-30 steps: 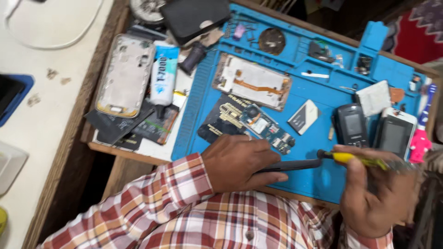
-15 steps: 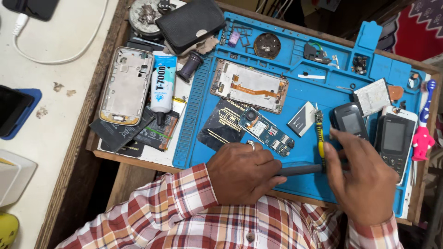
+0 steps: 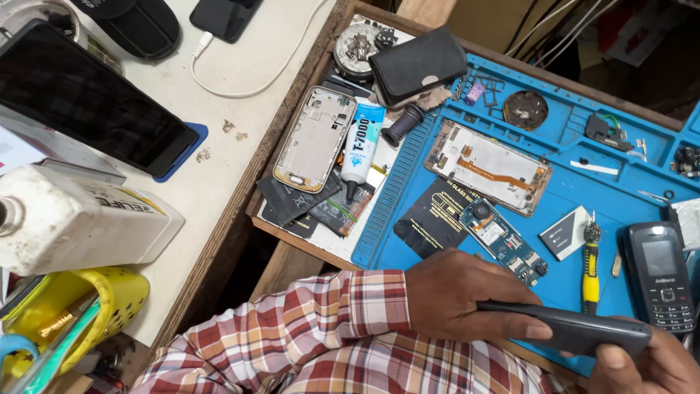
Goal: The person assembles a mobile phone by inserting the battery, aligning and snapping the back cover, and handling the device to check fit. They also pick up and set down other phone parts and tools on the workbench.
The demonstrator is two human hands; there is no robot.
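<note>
My left hand (image 3: 467,298) rests its fingers on the left end of a dark grey phone body (image 3: 576,330), held flat over the near edge of the blue repair mat (image 3: 408,182). My right hand (image 3: 649,365) grips the right end of the same phone body, thumb on its edge. A yellow-handled screwdriver (image 3: 589,276) lies loose on the mat just beyond it. A bare blue circuit board (image 3: 503,242) sits right above my left hand on a black sheet (image 3: 432,215). A black keypad phone (image 3: 660,276) lies to the right.
An opened phone with an orange flex cable (image 3: 488,166), a silver phone frame (image 3: 315,138), a glue tube (image 3: 361,146) and a black pouch (image 3: 419,62) lie further back. On the white table at left stand a dark tablet (image 3: 87,102), a white canister (image 3: 80,219) and a yellow mug (image 3: 87,303).
My right hand has put the yellow screwdriver down on the mat and taken hold of the dark phone body. The view has swung left, showing more of the white table.
</note>
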